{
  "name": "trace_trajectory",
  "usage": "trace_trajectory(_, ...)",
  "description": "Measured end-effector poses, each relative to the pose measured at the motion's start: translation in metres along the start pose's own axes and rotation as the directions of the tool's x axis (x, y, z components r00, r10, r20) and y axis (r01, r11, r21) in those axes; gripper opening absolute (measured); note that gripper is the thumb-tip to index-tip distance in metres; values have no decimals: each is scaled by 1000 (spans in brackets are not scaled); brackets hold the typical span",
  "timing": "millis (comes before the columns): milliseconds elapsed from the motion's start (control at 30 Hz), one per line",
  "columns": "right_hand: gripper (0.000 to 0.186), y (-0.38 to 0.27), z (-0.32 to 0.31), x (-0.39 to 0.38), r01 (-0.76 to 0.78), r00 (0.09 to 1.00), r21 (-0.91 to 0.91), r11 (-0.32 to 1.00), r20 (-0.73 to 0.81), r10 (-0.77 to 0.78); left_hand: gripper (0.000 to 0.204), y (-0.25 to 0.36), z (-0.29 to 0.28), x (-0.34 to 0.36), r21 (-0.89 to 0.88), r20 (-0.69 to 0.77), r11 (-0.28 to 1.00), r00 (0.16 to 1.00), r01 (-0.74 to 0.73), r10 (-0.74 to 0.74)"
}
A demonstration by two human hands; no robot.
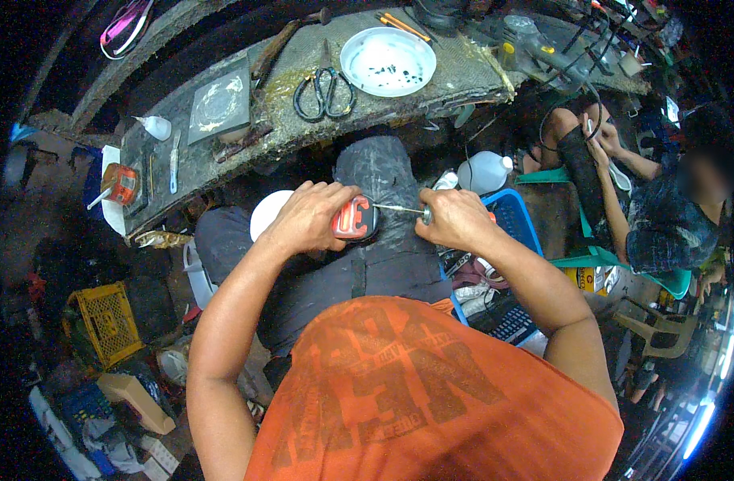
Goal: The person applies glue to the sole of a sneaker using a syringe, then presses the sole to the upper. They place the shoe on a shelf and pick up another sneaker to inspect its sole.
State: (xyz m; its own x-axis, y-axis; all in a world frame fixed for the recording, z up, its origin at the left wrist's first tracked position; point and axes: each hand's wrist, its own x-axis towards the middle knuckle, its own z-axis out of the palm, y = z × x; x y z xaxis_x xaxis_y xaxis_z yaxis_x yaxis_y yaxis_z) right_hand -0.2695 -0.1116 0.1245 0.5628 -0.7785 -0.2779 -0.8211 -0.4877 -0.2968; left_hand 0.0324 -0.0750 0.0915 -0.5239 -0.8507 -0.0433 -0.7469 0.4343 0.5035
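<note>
My left hand (315, 215) is closed around a rounded red-orange and black piece (352, 218), held above my lap; its exact kind is unclear. My right hand (457, 216) grips a hand tool with a thin metal shaft (399, 208), much like an awl or screwdriver. The shaft points left, and its tip is at or near the black edge of the piece; I cannot tell whether it goes in. Fingers hide most of the tool's handle. Beside my left wrist shows a round white thing (269, 215), partly covered by the hand.
Ahead stands a worn bench (291, 132) with black-handled scissors (324, 92), a white bowl (387, 40) of dark bits, a hammer (291, 40) and a white squeeze bottle (154, 127). A blue basket (518, 216) and jug (485, 171) are right. Another person (664, 208) sits nearby.
</note>
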Motion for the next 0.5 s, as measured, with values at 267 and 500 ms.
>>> trace_trajectory(267, 36, -2, 2, -2, -7, 1000, 3, 1000, 29, 7, 84, -1, 0, 1, 9, 23, 1000, 1000, 7, -7)
trace_trajectory(500, 37, -6, 4, -7, 24, 999, 48, 999, 22, -25, 80, 0, 0, 2, 14, 18, 1000, 1000, -1, 0)
